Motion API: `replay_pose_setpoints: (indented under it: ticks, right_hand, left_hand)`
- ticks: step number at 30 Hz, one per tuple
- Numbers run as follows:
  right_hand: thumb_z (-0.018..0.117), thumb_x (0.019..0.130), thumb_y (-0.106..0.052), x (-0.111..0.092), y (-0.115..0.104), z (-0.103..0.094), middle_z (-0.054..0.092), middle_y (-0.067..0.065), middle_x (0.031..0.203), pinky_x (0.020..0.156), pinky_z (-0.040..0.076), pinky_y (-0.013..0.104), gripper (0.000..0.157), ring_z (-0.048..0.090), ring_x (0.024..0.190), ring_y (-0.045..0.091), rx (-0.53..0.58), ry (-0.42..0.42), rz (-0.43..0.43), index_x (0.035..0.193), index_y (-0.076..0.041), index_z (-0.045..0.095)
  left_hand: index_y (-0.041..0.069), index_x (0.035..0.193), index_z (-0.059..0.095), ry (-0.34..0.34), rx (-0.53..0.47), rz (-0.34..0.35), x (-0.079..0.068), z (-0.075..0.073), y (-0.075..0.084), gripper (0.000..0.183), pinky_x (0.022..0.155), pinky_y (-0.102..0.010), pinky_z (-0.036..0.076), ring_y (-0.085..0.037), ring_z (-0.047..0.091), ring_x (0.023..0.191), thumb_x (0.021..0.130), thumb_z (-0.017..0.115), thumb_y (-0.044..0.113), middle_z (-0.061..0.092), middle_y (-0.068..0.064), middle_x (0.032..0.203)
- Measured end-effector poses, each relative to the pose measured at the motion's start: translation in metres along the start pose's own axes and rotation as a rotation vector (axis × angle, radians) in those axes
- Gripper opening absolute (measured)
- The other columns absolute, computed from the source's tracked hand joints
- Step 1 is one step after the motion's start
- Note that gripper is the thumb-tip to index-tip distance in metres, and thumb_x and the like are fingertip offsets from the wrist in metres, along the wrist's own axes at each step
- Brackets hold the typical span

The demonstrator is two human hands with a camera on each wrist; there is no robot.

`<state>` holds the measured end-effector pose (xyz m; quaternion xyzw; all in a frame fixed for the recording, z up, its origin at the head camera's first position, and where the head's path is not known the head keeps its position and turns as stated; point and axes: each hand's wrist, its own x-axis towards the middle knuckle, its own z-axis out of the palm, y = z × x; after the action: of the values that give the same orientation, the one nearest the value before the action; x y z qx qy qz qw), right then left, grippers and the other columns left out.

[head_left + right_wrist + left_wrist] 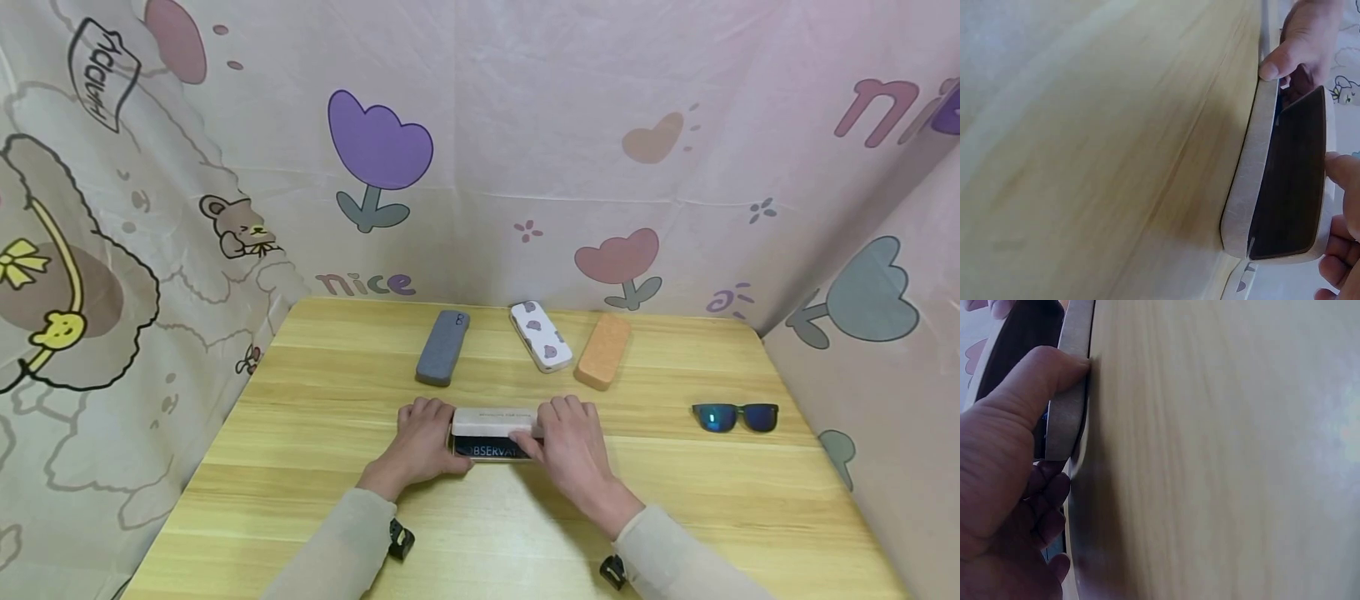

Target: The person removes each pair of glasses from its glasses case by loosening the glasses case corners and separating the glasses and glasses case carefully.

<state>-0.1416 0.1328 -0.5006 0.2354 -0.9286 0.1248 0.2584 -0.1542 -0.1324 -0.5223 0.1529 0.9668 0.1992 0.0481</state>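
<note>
A pale glasses case (491, 418) lies on the table between both hands, its lid raised partway. White letters show on the dark cloth (491, 450) inside. At its left end, my left hand (423, 442) grips the base; the left wrist view shows the thumb (1054, 365) pressed on the front wall (1069, 400). My right hand (573, 446) holds the lid's right end, thumb on the lid edge. In the right wrist view the lid's dark lining (1291, 181) faces the camera, and the right fingers (1338, 250) lie behind the lid.
Along the back of the wooden table (315, 358) lie a grey-blue case (442, 348), a white case with printed figures (542, 337) and an orange case (603, 352). Dark sunglasses with blue lenses (735, 417) rest at the right. Printed curtains (487, 125) hang behind and at both sides.
</note>
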Motion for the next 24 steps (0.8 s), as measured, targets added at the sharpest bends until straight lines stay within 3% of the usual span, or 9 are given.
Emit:
replay_pose_setpoints:
  ticks: [7,14,18,24]
  right_hand:
    - [0.085,0.083,-0.053,-0.005,0.001,0.003,0.042,-0.007,0.072,0.072,0.035,0.035,0.051,0.04,0.072,0.019,0.005,0.009,-0.011,0.073,-0.017,0.051]
    - [0.085,0.082,-0.057,-0.012,-0.001,0.003,0.046,-0.006,0.074,0.074,0.039,0.037,0.053,0.043,0.073,0.018,-0.051,-0.086,-0.001,0.075,-0.019,0.048]
    - [0.084,0.082,-0.06,-0.013,-0.001,0.005,0.049,-0.005,0.076,0.075,0.041,0.038,0.053,0.046,0.074,0.019,-0.064,-0.101,-0.004,0.076,-0.019,0.05]
    - [0.087,0.076,-0.062,-0.015,0.002,0.009,0.061,0.003,0.092,0.077,0.044,0.04,0.057,0.054,0.084,0.024,-0.043,-0.127,-0.006,0.092,-0.014,0.06]
  left_hand:
    - [0.006,0.131,0.062,0.01,-0.005,-0.002,0.001,0.001,-0.001,0.082,0.106,-0.055,0.033,-0.029,0.048,0.117,0.071,0.09,0.053,0.063,-0.008,0.123]
    - [0.006,0.131,0.063,0.0,0.001,-0.004,0.002,0.0,-0.001,0.08,0.105,-0.056,0.034,-0.032,0.049,0.12,0.074,0.09,0.055,0.062,-0.008,0.124]
    - [0.006,0.132,0.063,-0.01,0.001,-0.003,0.002,-0.001,-0.001,0.08,0.105,-0.056,0.035,-0.032,0.049,0.12,0.074,0.091,0.054,0.062,-0.008,0.125]
    - [0.007,0.132,0.063,-0.014,-0.021,-0.008,0.002,-0.001,-0.002,0.081,0.107,-0.055,0.034,-0.031,0.049,0.122,0.073,0.091,0.054,0.063,-0.007,0.127]
